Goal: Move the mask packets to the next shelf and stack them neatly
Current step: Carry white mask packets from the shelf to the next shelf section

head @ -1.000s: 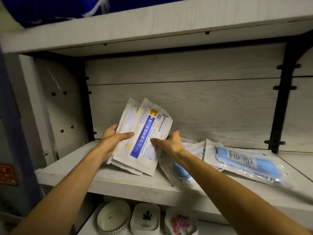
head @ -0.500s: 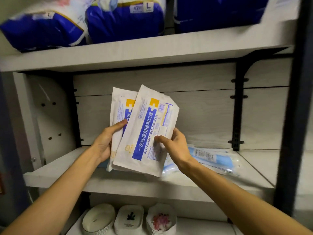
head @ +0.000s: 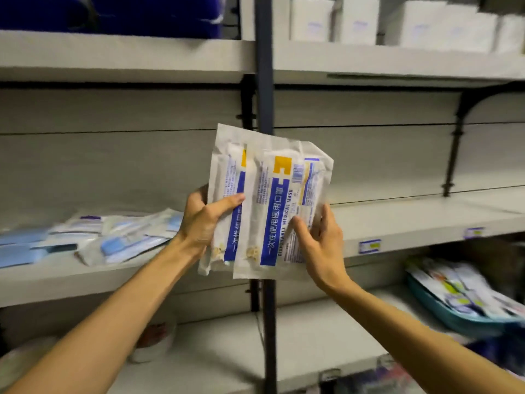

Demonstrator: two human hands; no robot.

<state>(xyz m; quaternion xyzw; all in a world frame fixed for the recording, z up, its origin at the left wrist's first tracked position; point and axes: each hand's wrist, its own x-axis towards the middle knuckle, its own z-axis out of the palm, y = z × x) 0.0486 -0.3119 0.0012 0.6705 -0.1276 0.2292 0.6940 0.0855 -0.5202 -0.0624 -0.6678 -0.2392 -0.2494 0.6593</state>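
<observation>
Both hands, left (head: pixel 203 220) and right (head: pixel 318 237), grasp the packets (head: pixel 272 200); square edges, then lay flat on the right shelf (head: pixel 403 220).

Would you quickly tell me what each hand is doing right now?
Left hand: grips the white paper mask packets with blue stripes.
Right hand: pinches the front packet's lower right edge.

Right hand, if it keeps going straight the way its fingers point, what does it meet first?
The right hand already pinches the front mask packet; past that, likely the bare back panel above the right-hand shelf, though depth is unclear.
</observation>
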